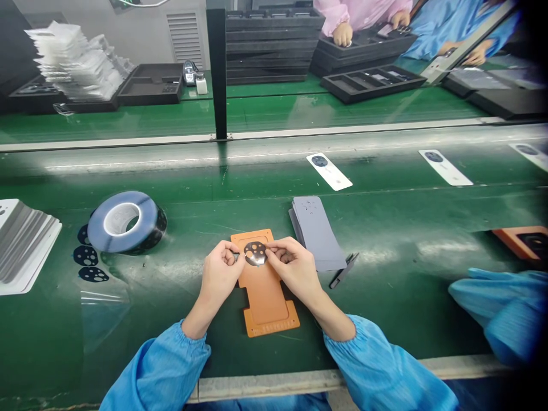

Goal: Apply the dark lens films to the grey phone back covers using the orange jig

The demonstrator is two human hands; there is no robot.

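Note:
Both hands pinch a dark round disc with holes [256, 254] above the top end of an orange fixture plate [265, 297]. My left hand [220, 271] grips the disc's left edge with closed fingers. On its right edge are the thumb and fingertips of my right hand [297, 268]. Whether the disc touches the plate cannot be made out. A stack of grey phone-shaped panels [321, 237] lies right of the plate, with black tweezers [343, 271] beside it. Farther left, a blue-and-white roll [124, 221] rests beside several black perforated discs [85, 256].
White panels with dark discs [329, 171] lie across the back of the green table [171, 314]. A panel stack [25, 245] sits far left. Behind the frame bar are black trays [368, 83] and people's hands. A blue sleeve [505, 314] and another orange fixture [522, 242] are at right.

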